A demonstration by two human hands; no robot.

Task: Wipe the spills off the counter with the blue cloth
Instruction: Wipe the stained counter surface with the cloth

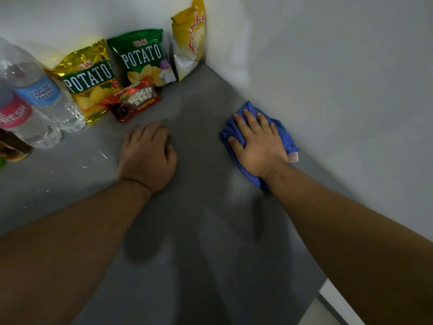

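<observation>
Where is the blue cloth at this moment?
In the head view the blue cloth lies on the right of the grey counter, against the white wall, flat under the right hand.

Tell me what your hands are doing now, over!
Right hand flat on blue cloth, pressing it to the counter by the wall. Left hand bare, fingers curled, resting on counter. Small wet streaks remain left, near the bottles.

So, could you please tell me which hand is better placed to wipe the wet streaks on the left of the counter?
The right hand: it already presses the blue cloth flat on the counter. The left hand lies nearer the streaks but is bare, fingers curled.
</observation>
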